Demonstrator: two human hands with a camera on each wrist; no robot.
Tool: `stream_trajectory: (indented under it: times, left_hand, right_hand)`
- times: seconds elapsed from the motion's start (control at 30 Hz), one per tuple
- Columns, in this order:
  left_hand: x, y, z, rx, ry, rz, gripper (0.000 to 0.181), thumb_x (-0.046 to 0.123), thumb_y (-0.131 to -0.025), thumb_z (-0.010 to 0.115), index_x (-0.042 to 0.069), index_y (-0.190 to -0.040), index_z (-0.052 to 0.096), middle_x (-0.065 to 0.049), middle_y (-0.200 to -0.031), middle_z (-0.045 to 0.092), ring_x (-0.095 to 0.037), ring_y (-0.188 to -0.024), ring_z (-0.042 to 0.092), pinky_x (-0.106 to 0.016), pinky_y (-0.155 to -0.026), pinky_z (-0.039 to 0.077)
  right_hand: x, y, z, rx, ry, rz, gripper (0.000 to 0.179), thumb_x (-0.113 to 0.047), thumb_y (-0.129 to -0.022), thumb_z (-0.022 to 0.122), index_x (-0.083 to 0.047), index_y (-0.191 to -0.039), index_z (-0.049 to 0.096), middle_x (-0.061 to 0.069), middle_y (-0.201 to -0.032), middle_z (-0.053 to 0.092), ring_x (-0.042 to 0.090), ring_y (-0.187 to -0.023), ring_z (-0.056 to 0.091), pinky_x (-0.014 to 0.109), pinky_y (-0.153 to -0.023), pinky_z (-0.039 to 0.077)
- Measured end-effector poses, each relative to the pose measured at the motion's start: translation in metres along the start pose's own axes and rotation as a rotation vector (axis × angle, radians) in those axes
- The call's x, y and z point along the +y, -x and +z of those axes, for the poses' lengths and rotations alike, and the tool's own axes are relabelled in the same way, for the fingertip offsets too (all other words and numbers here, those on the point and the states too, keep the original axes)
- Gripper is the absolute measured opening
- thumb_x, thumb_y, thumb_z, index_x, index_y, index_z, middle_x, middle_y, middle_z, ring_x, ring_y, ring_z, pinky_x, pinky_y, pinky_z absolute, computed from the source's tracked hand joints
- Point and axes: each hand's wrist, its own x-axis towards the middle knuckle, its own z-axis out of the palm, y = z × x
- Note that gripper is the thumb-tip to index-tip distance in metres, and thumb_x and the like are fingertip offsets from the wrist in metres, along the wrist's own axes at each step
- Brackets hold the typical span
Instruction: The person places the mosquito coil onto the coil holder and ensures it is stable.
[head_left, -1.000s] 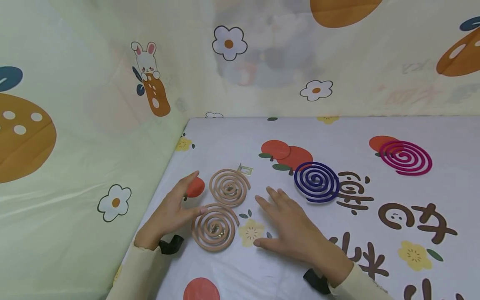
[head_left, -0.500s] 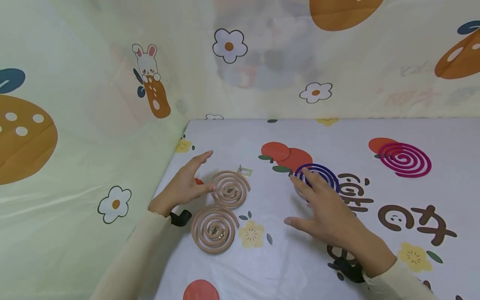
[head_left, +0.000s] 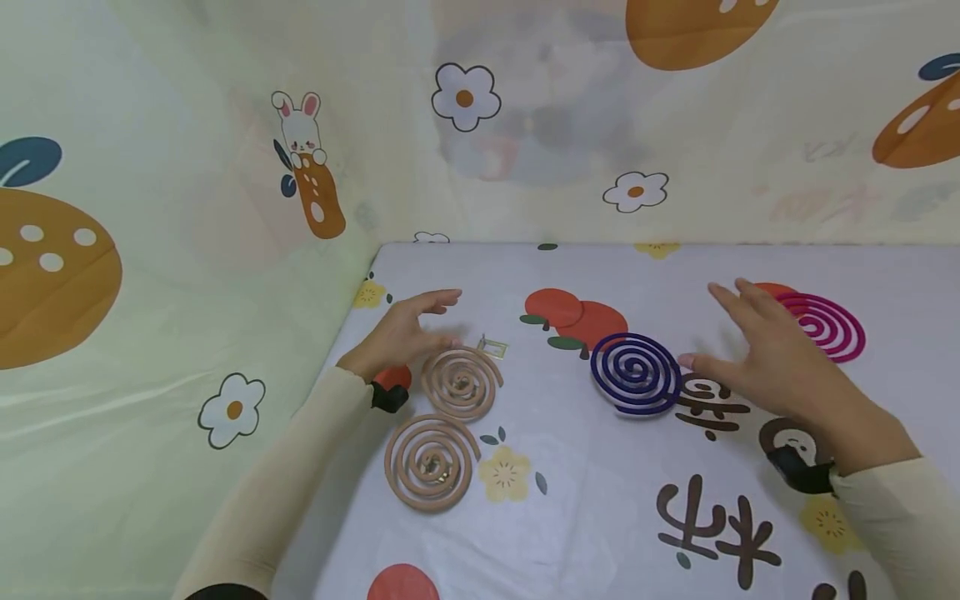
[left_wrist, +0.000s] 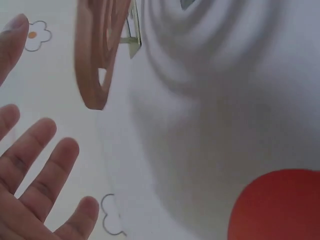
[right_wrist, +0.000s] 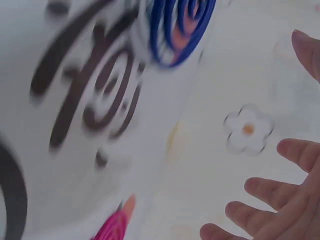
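Observation:
Two tan mosquito coils lie at the left, the farther coil just beyond the nearer coil. Small metal bits show at their centres, and a small metal coil stand sits behind the farther one. My left hand hovers with spread fingers, its thumb overlapping that coil's far edge in the head view. A dark blue mosquito coil sits in the middle. To its right, my right hand is held spread above the cloth, holding nothing. It partly covers a magenta mosquito coil.
A white printed cloth covers the table, with brown lettering and fruit pictures. Cream patterned sheets hang as a back wall and a left wall.
My right hand has swept right, past the blue coil toward the magenta one. My left hand has moved away from me and slightly right. The coils have stayed in place.

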Motion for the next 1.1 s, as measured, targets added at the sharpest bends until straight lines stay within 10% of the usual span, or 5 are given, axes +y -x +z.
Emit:
stream_trajectory:
  times: [0.63,1.1]
  left_hand:
    - [-0.019,-0.048,0.008,-0.196,-0.006,-0.126,0.043,0.027,-0.085,0.089,0.015,-0.124,0.078,-0.001,-0.132,0.071,-0.024,-0.137,0.054,-0.046,-0.12,0.036]
    - [-0.018,-0.065,0.021,-0.32,0.009,-0.076,0.024,0.021,-0.085,0.088,0.016,-0.108,0.084,0.001,-0.126,0.07,-0.021,-0.129,0.055,-0.042,-0.116,0.039]
  right_hand:
    - [0.144,-0.02,-0.02,-0.036,0.02,0.313,0.112,-0.06,-0.097,0.063,0.015,-0.157,0.005,0.052,-0.149,0.019,0.071,-0.136,0.019,0.083,-0.097,0.031]
    - [0.163,-0.024,-0.013,-0.082,0.029,0.419,0.105,-0.059,-0.1,0.058,0.024,-0.149,0.018,0.052,-0.14,0.032,0.069,-0.123,0.032,0.077,-0.096,0.042]
